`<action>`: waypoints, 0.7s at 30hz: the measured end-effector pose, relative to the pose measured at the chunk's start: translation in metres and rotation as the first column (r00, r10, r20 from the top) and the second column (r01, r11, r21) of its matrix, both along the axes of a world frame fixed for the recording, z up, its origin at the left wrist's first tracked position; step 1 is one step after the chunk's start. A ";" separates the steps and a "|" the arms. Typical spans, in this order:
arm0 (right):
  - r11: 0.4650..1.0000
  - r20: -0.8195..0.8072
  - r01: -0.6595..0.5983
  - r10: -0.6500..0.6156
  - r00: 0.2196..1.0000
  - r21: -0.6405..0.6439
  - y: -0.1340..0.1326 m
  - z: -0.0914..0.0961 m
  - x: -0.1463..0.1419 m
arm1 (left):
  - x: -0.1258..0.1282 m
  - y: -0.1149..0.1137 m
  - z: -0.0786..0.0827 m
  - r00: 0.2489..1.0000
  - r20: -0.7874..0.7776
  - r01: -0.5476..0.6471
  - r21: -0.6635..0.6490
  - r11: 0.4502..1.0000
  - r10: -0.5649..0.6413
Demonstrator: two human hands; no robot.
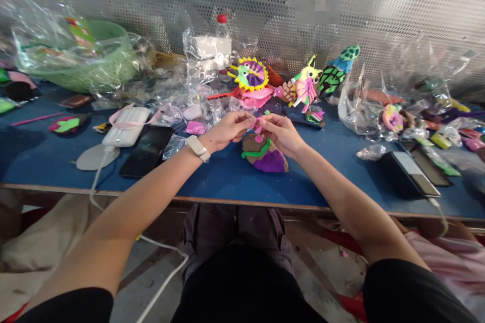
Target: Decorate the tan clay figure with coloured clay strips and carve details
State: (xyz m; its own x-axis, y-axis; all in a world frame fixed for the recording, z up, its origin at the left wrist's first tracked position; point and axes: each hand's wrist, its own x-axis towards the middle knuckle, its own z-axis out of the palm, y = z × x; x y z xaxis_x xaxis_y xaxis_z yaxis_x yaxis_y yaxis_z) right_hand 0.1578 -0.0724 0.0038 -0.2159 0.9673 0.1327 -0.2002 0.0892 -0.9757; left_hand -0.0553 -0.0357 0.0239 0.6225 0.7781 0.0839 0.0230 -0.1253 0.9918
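Both hands meet above the blue table, fingertips pinched on a small piece of pink modelling clay (258, 130). My left hand (231, 128), with a pale band on its wrist, grips the clay from the left. From the right, my right hand (282, 132) pinches it too. Just beneath lies a brown flat piece (250, 146), partly covered with purple clay (271, 162) and crossed by a green clay strip (255, 153). Behind the hands stand a yellow-rimmed clay figure (250, 74) and a yellow-and-pink clay figure (306, 86).
A green basket (94, 73) with plastic wrappers stands back left. A white power bank (127, 126) and a dark phone (147, 151) lie left. On the right are another device (409, 174) and plastic bags (366, 98). A perforated metal panel (257, 0) rises behind.
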 end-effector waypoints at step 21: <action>0.992 0.082 0.103 -0.108 0.991 0.068 0.000 0.003 0.002 | 0.001 0.007 -0.006 0.987 -0.040 -0.127 0.372 0.920 0.153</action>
